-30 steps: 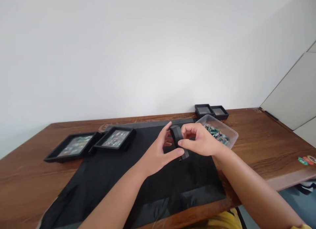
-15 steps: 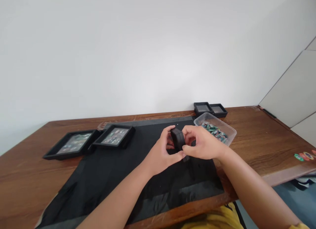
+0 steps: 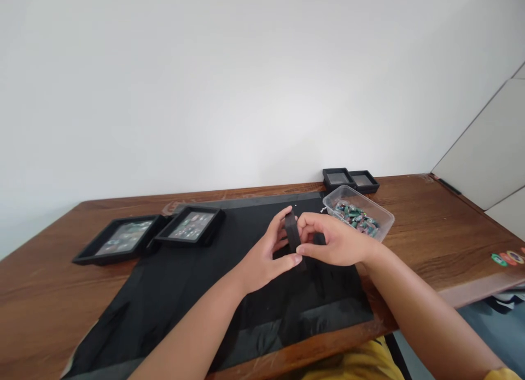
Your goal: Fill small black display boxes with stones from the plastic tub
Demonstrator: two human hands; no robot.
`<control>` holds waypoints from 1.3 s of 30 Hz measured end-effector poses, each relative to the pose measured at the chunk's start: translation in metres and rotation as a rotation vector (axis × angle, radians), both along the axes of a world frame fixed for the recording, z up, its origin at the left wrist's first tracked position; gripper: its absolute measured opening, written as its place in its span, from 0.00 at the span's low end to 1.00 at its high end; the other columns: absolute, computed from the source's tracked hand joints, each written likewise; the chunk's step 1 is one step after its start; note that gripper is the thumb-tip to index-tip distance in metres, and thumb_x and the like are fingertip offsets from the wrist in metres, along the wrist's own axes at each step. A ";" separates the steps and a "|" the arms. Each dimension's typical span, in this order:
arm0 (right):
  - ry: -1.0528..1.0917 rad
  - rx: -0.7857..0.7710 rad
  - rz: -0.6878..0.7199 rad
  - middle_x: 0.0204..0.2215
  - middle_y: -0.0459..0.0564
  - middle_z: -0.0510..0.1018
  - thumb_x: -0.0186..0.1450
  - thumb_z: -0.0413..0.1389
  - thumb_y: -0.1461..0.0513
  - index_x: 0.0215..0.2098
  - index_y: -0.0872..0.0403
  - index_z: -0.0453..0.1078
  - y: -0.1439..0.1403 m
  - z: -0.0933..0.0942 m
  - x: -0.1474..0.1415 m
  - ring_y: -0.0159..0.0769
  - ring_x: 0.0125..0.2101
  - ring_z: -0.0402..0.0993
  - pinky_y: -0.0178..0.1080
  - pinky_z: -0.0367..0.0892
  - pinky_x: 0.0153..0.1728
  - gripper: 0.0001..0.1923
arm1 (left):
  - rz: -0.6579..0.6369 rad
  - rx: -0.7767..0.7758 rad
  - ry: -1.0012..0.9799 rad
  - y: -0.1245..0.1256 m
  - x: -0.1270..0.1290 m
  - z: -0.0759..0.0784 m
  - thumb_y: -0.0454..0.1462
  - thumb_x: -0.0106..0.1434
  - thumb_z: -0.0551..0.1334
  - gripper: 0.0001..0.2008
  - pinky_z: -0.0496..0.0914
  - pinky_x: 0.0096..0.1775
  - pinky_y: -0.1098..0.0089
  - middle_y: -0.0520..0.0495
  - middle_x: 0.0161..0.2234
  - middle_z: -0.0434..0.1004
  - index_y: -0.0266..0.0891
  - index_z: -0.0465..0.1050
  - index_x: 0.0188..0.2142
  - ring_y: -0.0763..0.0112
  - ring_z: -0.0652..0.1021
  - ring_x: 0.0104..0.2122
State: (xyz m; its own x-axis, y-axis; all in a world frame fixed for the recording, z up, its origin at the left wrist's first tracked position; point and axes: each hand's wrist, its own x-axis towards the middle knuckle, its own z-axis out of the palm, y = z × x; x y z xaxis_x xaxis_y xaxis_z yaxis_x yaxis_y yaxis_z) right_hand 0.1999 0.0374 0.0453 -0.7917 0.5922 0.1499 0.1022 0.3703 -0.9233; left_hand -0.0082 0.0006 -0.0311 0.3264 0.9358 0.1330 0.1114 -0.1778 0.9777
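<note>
Both of my hands grip a small black box [image 3: 292, 233], held on edge above the black mat [image 3: 197, 292]. My left hand [image 3: 262, 257] pinches its near and far sides with thumb and fingers. From the right, my right hand [image 3: 334, 240] clasps the same box. Just behind my right hand sits a clear plastic tub [image 3: 383, 220] with several small green and red pieces in it. Part of the box is hidden by my fingers.
Two black display boxes with clear lids [image 3: 123, 239] [image 3: 192, 226] lie at the mat's far left. Two small black boxes [image 3: 349, 179] stand at the back of the wooden table [image 3: 435, 232]. Coloured round pieces [image 3: 506, 257] lie near the right edge. A white wall rises behind.
The black box has been turned from showing a broad face to standing nearly edge-on between my hands. Both hands stayed in about the same place.
</note>
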 end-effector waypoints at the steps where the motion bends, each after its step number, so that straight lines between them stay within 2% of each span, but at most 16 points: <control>1: -0.006 0.017 -0.012 0.29 0.41 0.70 0.65 0.59 0.62 0.35 0.51 0.60 0.000 0.000 0.000 0.31 0.29 0.68 0.37 0.65 0.33 0.10 | 0.044 0.049 0.049 -0.001 -0.001 0.004 0.48 0.59 0.70 0.45 0.67 0.62 0.44 0.41 0.67 0.65 0.57 0.49 0.71 0.48 0.72 0.64; 3: -0.025 0.051 -0.045 0.30 0.42 0.69 0.66 0.58 0.62 0.36 0.51 0.60 0.001 -0.001 0.002 0.32 0.30 0.67 0.37 0.64 0.33 0.09 | 0.176 0.179 0.188 -0.004 -0.001 0.014 0.48 0.60 0.69 0.38 0.66 0.63 0.46 0.43 0.70 0.60 0.56 0.59 0.68 0.47 0.65 0.68; 4: -0.034 0.066 -0.067 0.30 0.42 0.69 0.66 0.58 0.62 0.37 0.51 0.60 0.002 -0.002 0.002 0.32 0.30 0.66 0.38 0.64 0.33 0.08 | 0.246 0.249 0.253 -0.005 0.000 0.020 0.48 0.60 0.68 0.34 0.68 0.61 0.48 0.43 0.69 0.61 0.54 0.65 0.64 0.48 0.66 0.67; 5: -0.041 0.076 -0.087 0.30 0.43 0.69 0.67 0.57 0.62 0.37 0.51 0.60 0.003 -0.002 0.003 0.32 0.30 0.66 0.38 0.64 0.33 0.08 | 0.332 0.307 0.286 -0.006 0.000 0.026 0.47 0.59 0.68 0.29 0.72 0.57 0.52 0.41 0.65 0.66 0.50 0.69 0.59 0.50 0.71 0.62; 7: -0.051 0.095 -0.118 0.31 0.43 0.68 0.67 0.56 0.62 0.38 0.51 0.60 0.003 -0.003 0.002 0.32 0.31 0.66 0.38 0.64 0.34 0.07 | 0.473 0.350 0.301 -0.009 0.002 0.036 0.47 0.60 0.66 0.19 0.76 0.45 0.59 0.43 0.51 0.76 0.44 0.72 0.49 0.59 0.80 0.45; 8: -0.056 0.105 -0.130 0.31 0.42 0.68 0.68 0.56 0.61 0.38 0.51 0.60 0.003 -0.003 0.002 0.32 0.31 0.66 0.37 0.64 0.34 0.07 | 0.477 0.330 0.317 -0.010 0.003 0.040 0.46 0.61 0.64 0.15 0.76 0.39 0.63 0.46 0.43 0.78 0.43 0.73 0.44 0.64 0.80 0.38; 10: -0.068 0.121 -0.139 0.31 0.43 0.68 0.68 0.56 0.61 0.38 0.51 0.60 0.002 -0.002 0.001 0.32 0.31 0.66 0.37 0.64 0.34 0.07 | 0.378 0.258 0.388 -0.011 0.006 0.045 0.46 0.62 0.61 0.10 0.73 0.32 0.68 0.51 0.30 0.76 0.43 0.71 0.34 0.68 0.77 0.29; 13: -0.089 0.136 -0.140 0.32 0.43 0.70 0.68 0.56 0.61 0.39 0.51 0.61 0.000 -0.002 -0.001 0.33 0.33 0.67 0.38 0.65 0.36 0.06 | 0.281 0.220 0.468 -0.013 0.011 0.049 0.45 0.62 0.57 0.11 0.67 0.25 0.71 0.54 0.22 0.71 0.43 0.67 0.26 0.71 0.73 0.23; 16: -0.104 0.151 -0.135 0.33 0.44 0.71 0.68 0.56 0.63 0.39 0.51 0.61 -0.002 -0.002 -0.002 0.33 0.33 0.68 0.38 0.66 0.36 0.06 | 0.285 0.215 0.474 -0.014 0.015 0.049 0.44 0.60 0.55 0.11 0.66 0.25 0.72 0.54 0.21 0.71 0.43 0.65 0.25 0.72 0.72 0.22; 25: -0.177 0.231 -0.093 0.32 0.43 0.73 0.65 0.55 0.68 0.41 0.51 0.60 -0.002 -0.001 0.002 0.33 0.31 0.72 0.37 0.66 0.34 0.10 | 0.220 0.173 0.339 -0.014 0.019 0.047 0.43 0.59 0.56 0.10 0.70 0.27 0.72 0.52 0.23 0.77 0.42 0.68 0.25 0.71 0.76 0.23; 32: -0.236 0.332 -0.124 0.30 0.42 0.73 0.62 0.58 0.69 0.37 0.50 0.59 -0.005 0.005 0.003 0.33 0.29 0.70 0.36 0.63 0.32 0.12 | 0.230 0.216 0.341 -0.012 0.021 0.044 0.42 0.58 0.58 0.09 0.72 0.27 0.72 0.52 0.23 0.79 0.42 0.72 0.26 0.69 0.78 0.23; 36: -0.139 0.220 -0.105 0.28 0.41 0.71 0.60 0.59 0.68 0.35 0.51 0.61 0.003 0.008 0.010 0.31 0.29 0.68 0.36 0.65 0.31 0.11 | 0.136 0.175 0.293 -0.009 0.011 0.041 0.43 0.60 0.59 0.10 0.75 0.29 0.71 0.51 0.25 0.81 0.41 0.76 0.30 0.68 0.80 0.25; 39: -0.028 0.161 -0.129 0.30 0.42 0.71 0.61 0.57 0.66 0.37 0.51 0.63 0.014 0.008 0.019 0.30 0.30 0.68 0.36 0.67 0.32 0.08 | 0.130 0.115 0.203 -0.008 0.003 0.038 0.44 0.63 0.62 0.11 0.78 0.32 0.69 0.49 0.28 0.83 0.40 0.77 0.31 0.66 0.82 0.28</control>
